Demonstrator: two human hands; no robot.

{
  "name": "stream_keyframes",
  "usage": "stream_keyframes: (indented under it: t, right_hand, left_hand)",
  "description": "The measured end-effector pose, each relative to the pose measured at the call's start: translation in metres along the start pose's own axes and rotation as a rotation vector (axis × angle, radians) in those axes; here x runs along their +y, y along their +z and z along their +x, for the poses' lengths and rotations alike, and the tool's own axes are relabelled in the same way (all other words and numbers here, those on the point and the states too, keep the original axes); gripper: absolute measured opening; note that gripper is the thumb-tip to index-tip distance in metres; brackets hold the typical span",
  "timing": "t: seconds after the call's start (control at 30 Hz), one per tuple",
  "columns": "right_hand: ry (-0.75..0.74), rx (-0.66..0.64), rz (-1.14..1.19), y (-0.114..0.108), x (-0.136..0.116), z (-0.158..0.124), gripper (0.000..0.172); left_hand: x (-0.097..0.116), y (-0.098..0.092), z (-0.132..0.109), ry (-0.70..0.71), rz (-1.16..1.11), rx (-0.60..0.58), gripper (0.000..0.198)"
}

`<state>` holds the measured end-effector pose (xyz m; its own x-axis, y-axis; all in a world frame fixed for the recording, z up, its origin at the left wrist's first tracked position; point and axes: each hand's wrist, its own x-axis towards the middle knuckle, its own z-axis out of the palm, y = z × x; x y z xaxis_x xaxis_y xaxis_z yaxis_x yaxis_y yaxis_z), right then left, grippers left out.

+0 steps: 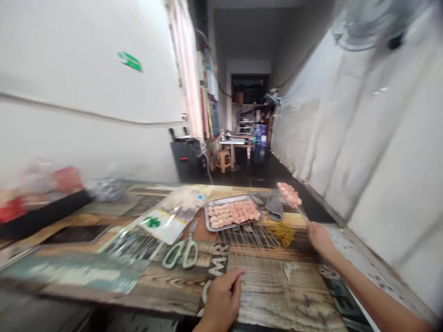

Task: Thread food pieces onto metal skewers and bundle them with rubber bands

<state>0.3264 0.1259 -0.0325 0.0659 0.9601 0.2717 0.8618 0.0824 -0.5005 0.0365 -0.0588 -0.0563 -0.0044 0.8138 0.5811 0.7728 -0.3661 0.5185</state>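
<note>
My right hand (320,237) is closed on the thin stick of a meat skewer (290,194), holding it up off the table's right side. Pink meat pieces sit bunched at its far end. Low in the middle, my left hand (221,297) rests at the table's near edge with its fingers curled; whatever may be inside them is hidden. Beyond it, a metal tray (208,223) carries several rows of skewered meat, their sticks pointing toward me. Yellow rubber bands (284,234) lie in a heap by the tray. Green-handled scissors (182,253) lie left of the sticks.
A clear plastic package (178,210) lies left of the tray, a dark phone-like slab (76,234) farther left. Behind the rubber bands is a grey cloth-like item (274,208). Blurred bags (67,180) crowd the far left. A black bin-like box (188,159) stands past the table.
</note>
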Motion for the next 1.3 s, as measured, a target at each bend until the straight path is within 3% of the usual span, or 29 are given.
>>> stream_keyframes:
  t: [0.07,0.2,0.3,0.4,0.63,0.73,0.97,1.1,1.17,1.23,1.3]
  right_hand:
    - [-0.016,-0.030,0.000,0.007,0.010,0.007,0.026]
    - [-0.017,-0.071,0.058,0.027,0.033,0.034,0.021]
    - [-0.041,-0.114,0.118,0.033,0.031,0.041,0.023]
    - [-0.099,-0.115,0.160,0.029,0.001,0.032,0.026]
    - [-0.355,-0.148,0.221,0.024,-0.110,0.009,0.035]
    - [-0.387,-0.157,0.125,0.019,-0.132,0.006,0.034]
    - [-0.187,-0.177,-0.128,0.008,-0.113,0.010,0.036]
    - [-0.141,-0.179,-0.147,0.008,-0.099,0.011,0.036]
    - [-0.143,-0.191,-0.142,0.006,-0.093,0.011,0.036]
    - [-0.143,-0.196,-0.134,0.003,-0.086,0.012,0.036]
    - [-0.125,-0.188,-0.130,0.000,-0.076,0.013,0.036]
  left_hand:
    - [0.005,0.000,0.002,-0.084,-0.056,-0.064,0.028]
    - [0.007,0.001,0.010,-0.141,-0.105,-0.062,0.032]
    - [0.006,0.002,0.011,-0.140,-0.067,-0.078,0.031]
    - [0.006,0.003,0.009,-0.118,-0.019,-0.098,0.029]
    - [0.008,0.000,0.011,-0.124,0.012,-0.118,0.028]
    - [0.009,-0.001,0.010,-0.148,-0.020,-0.120,0.029]
    - [-0.002,0.000,0.009,-0.225,-0.131,-0.159,0.030]
    - [0.000,-0.009,0.038,-0.417,-0.244,-0.235,0.035]
    - [0.007,-0.014,0.065,-0.401,-0.139,-0.292,0.033]
    - [0.015,-0.015,0.096,-0.300,0.164,-0.374,0.036]
    - [0.021,-0.009,0.124,-0.330,0.409,-0.450,0.039]
